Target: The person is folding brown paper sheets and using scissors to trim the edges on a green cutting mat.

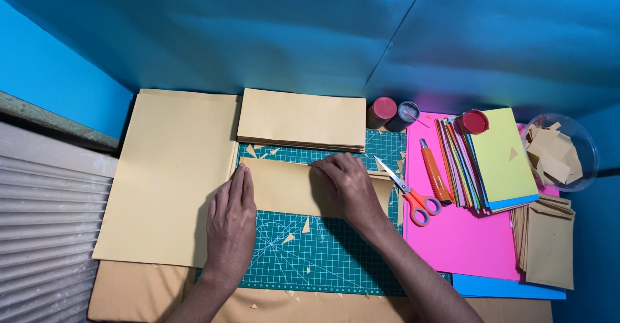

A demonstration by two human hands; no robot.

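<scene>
Already a good deal of the paper work looks done: a stack of folded tan pieces lies at the far edge of the green cutting mat, a second pile of small tan pieces sits at the right, and a clear bowl holds tan offcuts. Small triangular scraps dot the mat.

Both hands press flat on 1 tan paper strip that lies across the upper part of the mat. The left hand rests with fingers together on the strip's left end, partly over the big tan sheet beside the mat. The right hand lies palm down with fingers slightly spread on the strip's top edge, clamped on nothing. By my judgement, this strip is mid-fold or being creased, not yet finished.

Much stock appears unused: the big sheet, the coloured paper stack and the pink sheet. Scissors and an orange knife lie untouched just right of the strip.
</scene>
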